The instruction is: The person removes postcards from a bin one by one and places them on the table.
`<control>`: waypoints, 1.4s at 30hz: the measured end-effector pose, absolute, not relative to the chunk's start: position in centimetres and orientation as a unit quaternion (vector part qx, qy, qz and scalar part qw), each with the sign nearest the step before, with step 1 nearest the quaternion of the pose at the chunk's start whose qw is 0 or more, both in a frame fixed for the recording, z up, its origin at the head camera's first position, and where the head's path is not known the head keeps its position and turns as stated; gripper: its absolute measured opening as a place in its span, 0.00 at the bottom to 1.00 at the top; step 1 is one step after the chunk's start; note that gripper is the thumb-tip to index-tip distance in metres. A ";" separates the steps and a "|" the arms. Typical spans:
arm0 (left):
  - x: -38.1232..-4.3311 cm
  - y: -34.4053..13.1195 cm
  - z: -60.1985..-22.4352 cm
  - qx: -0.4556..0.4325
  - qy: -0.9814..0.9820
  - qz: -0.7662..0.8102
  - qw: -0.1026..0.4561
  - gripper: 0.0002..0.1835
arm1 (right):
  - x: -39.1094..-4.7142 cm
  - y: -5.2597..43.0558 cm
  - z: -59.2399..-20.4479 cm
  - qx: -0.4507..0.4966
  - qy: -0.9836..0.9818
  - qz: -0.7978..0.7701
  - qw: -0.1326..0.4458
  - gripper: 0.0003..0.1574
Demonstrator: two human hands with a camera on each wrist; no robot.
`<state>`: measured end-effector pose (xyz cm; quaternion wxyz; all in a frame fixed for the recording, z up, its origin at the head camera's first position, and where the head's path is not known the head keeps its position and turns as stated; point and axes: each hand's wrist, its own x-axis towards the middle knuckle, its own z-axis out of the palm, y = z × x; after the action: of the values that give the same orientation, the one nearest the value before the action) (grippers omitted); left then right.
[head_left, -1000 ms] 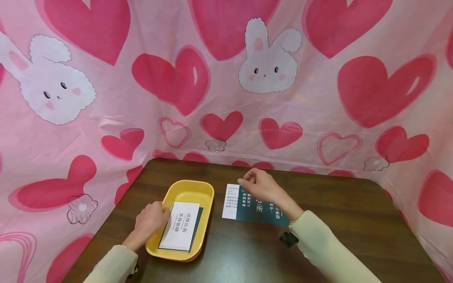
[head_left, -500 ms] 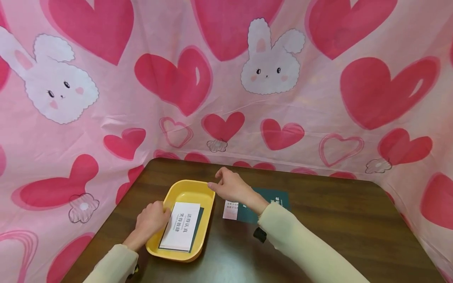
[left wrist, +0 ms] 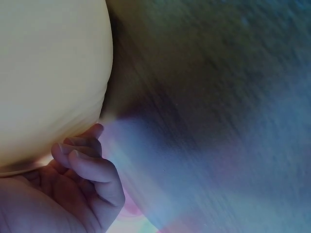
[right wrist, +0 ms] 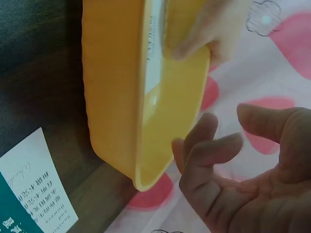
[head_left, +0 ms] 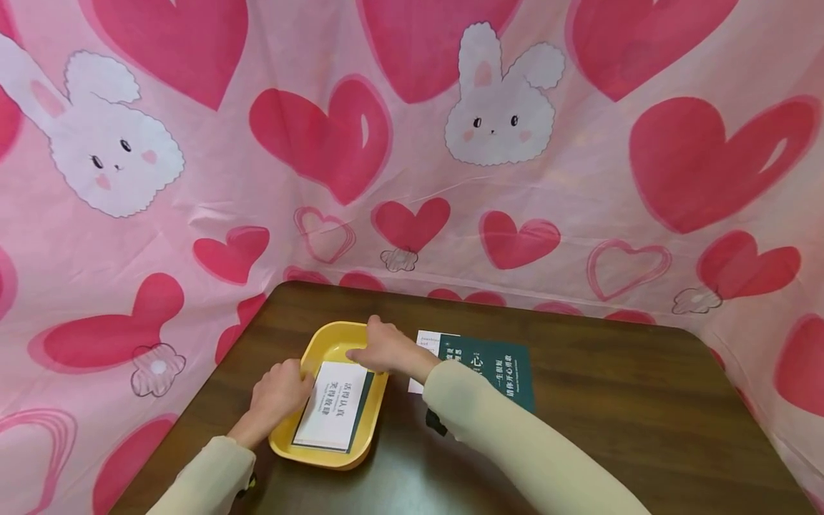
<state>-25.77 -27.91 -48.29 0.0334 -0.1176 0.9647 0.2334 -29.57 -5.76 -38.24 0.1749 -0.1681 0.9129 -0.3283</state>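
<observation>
Yellow tray [head_left: 315, 456] on table's [head_left: 656, 400] left side.
Head: left hand [head_left: 277, 393] grips its left rim; right hand [head_left: 389, 347] above far right rim; white card [head_left: 328, 408] inside. Left wrist: fingers curled. Right wrist: fingers half-bent, thumb wide apart.

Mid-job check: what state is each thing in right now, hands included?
Left hand: gripping the tray's rim, thumb inside.
Right hand: fingers loosely bent, holding nothing, above the tray's right side.
Yellow tray: upright on the table, cards inside.
White card: flat in the tray, over a dark green edge.
Green-and-white card: flat on the table, partly hidden by the right sleeve.
</observation>
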 end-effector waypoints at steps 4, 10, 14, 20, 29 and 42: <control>-25.6 -28.1 -48.2 -0.117 0.965 0.230 0.035 0.11 | -29.6 -6.9 -38.9 -0.163 0.907 -0.312 0.230 0.38; -25.7 -28.2 -48.3 -0.109 0.965 0.236 0.028 0.10 | -29.6 -8.8 -39.9 -0.142 0.905 -0.278 0.289 0.35; -25.8 -28.1 -48.4 -0.109 0.965 0.239 0.028 0.10 | -29.5 -9.6 -40.2 -0.113 0.906 -0.267 0.308 0.44; -25.9 -28.1 -48.3 -0.112 0.964 0.239 0.028 0.10 | -29.3 -10.5 -39.7 -0.070 0.917 -0.244 0.308 0.42; -26.0 -28.1 -48.1 -0.114 0.966 0.229 0.031 0.10 | -28.8 -11.6 -40.0 -0.013 0.926 -0.228 0.301 0.42; -26.0 -28.1 -48.2 -0.098 0.970 0.222 0.021 0.11 | -28.2 -12.1 -42.0 -0.016 0.930 -0.203 0.306 0.52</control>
<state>-25.96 -28.14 -48.18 0.0207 -0.0978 0.9699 0.2222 -28.16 -12.10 -42.03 0.3062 -0.0163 0.9299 -0.2033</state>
